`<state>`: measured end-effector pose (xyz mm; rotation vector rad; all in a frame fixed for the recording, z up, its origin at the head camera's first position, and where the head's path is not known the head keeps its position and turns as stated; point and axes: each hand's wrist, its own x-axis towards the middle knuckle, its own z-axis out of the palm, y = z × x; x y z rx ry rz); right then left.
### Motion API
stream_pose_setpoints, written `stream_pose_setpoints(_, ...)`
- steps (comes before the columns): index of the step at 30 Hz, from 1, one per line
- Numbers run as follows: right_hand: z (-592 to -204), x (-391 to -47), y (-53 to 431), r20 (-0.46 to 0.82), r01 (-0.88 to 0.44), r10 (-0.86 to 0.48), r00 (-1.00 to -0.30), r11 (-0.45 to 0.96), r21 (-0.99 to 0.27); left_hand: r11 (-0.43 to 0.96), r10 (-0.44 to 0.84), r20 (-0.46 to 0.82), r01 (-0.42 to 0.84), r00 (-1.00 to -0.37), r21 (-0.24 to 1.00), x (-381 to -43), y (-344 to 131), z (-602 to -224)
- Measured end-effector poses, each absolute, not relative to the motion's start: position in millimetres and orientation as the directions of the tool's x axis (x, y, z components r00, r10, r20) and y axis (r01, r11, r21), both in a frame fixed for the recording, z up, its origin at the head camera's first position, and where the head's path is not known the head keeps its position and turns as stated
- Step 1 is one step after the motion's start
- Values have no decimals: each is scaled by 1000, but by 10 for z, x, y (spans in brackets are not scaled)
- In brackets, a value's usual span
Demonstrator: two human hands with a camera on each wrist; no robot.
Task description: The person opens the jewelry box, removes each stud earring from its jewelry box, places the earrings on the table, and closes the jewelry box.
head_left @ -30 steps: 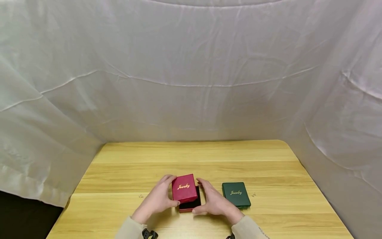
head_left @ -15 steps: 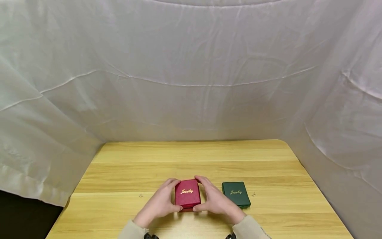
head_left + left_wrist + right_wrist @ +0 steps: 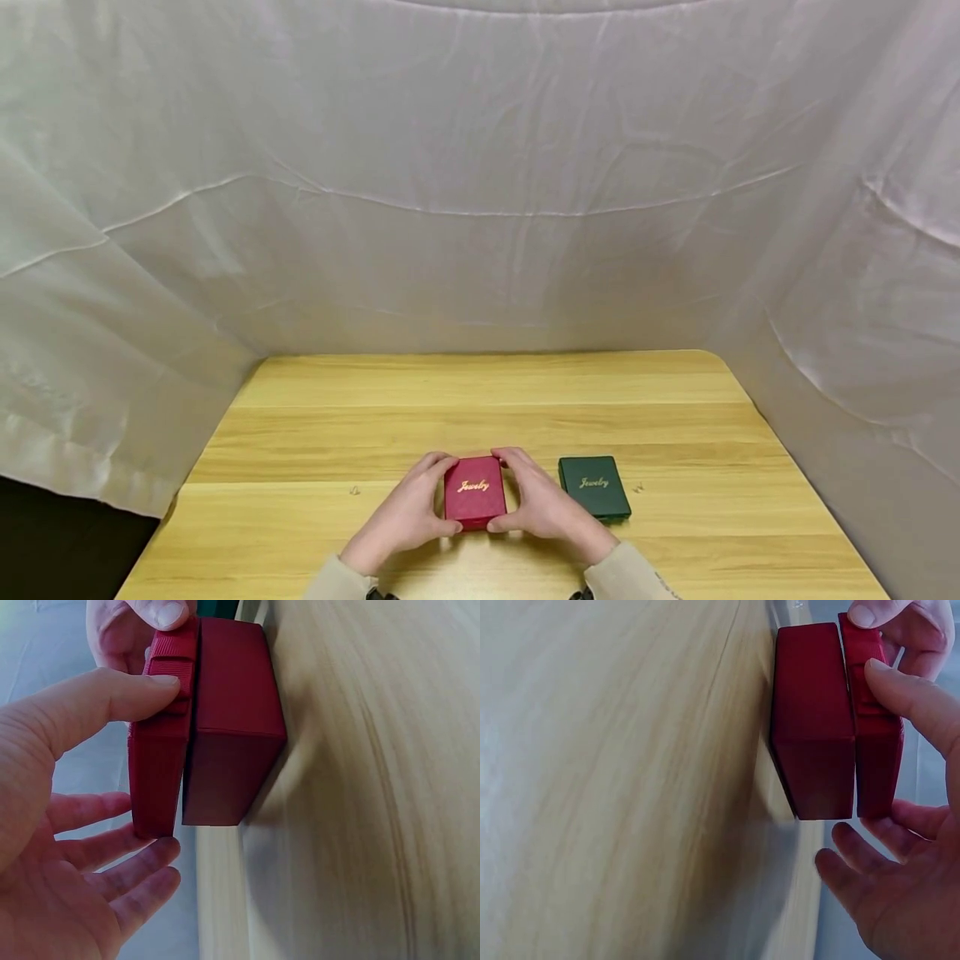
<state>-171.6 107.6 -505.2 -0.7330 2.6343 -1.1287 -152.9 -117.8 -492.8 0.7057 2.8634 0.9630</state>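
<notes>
A red jewelry box stands on the wooden table, its lid (image 3: 475,493) marked "Jewelry" in gold. My left hand (image 3: 408,512) grips the lid's left side, thumb on the front edge and fingers toward the back. On the other side my right hand (image 3: 538,504) holds the lid the same way. Both wrist views show the lid right over the box base (image 3: 238,697), with a thin dark seam between them. A ribbon bow (image 3: 866,688) decorates the lid's front side, close to the thumbs. The inside of the box is hidden.
A green jewelry box (image 3: 595,488), lid on, lies just right of my right hand. Small thin pieces lie on the table: one at the left (image 3: 355,491), another right of the green box (image 3: 638,487). Grey cloth (image 3: 480,250) hangs behind and at the sides.
The red lid was tilted and offset to the left, showing the dark box interior. Both hands brought it right and down over the base; the right hand now holds it too.
</notes>
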Motion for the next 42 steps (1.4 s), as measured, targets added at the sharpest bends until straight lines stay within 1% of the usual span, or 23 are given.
stream_pose_setpoints(11, -5083, -1705, 1086, 22, -371, -513, -858, 590, -717, 695, 443, 100, 412, -891, 589, -1520, -1169, -4984)
stream_pose_setpoints(21, -5085, -1702, 1098, 15, -346, -521, -854, 544, -764, 700, 443, 83, 403, -893, 589, -1512, -1154, -4984)
stream_pose_setpoints(32, -5074, -1693, 1098, 17, -350, -539, -842, 522, -778, 703, 432, 91, 399, -897, 589, -1478, -1139, -4984)
stream_pose_setpoints(42, -5059, -1699, 1091, -3, -336, -519, -855, 558, -759, 702, 460, 67, 410, -885, 582, -1460, -1116, -4993)
